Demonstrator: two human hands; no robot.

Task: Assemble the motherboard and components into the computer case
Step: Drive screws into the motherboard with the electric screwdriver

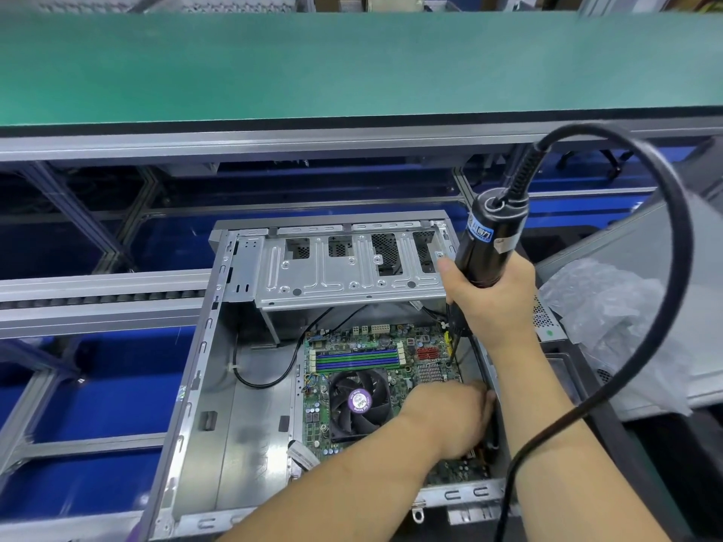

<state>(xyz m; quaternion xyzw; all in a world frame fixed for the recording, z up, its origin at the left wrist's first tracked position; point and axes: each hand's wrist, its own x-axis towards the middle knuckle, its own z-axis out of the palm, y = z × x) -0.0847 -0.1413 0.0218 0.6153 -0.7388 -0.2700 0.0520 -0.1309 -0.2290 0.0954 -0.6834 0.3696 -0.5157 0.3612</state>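
Electric screwdriver nearly upright, long axis 1-to-7 o'clock, bit down at the motherboard's 2 o'clock corner. Right hand wraps its barrel. Motherboard lies flat in the open computer case, toward 3 o'clock. Left hand rests on the board beside the CPU fan; its grip cannot be made out. Drive cage overhangs at 12; power cord loops at 3.

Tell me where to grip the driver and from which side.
Grip the driver round its thick black barrel, coming from the near right side, as the right hand does now. The barrel is round and stands nearly upright, its cord leaves the top, and its bit points down at the motherboard.
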